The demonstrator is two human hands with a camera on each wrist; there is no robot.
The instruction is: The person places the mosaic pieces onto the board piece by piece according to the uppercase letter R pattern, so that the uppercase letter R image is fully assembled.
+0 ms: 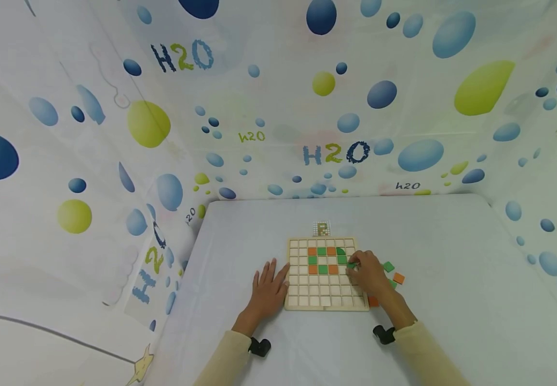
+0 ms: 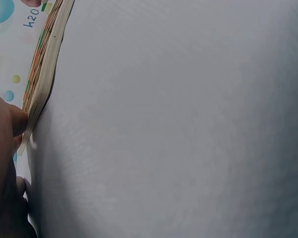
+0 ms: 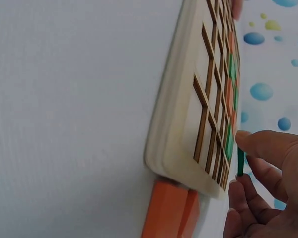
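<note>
A wooden grid board [image 1: 303,294] lies on the white-covered table, with orange and green tiles set in its squares as a ring. My right hand [image 1: 370,272] pinches a green tile [image 3: 240,161] between thumb and fingers, over the board's right side. Just above that spot sits a green tile with one rounded corner [image 1: 340,251]. With fingers spread and extended, my left hand [image 1: 267,294] rests along the board's left edge, fingertips touching the frame. The left wrist view shows only part of that hand against the board's side.
Behind the board lies a small pattern card [image 1: 322,229]. Loose tiles lie right of the board, among them a green one [image 1: 388,266] and an orange one [image 1: 399,278]. Orange pieces [image 3: 164,210] lie against the board's near right corner. A printed curtain [image 1: 278,107] hangs behind the table.
</note>
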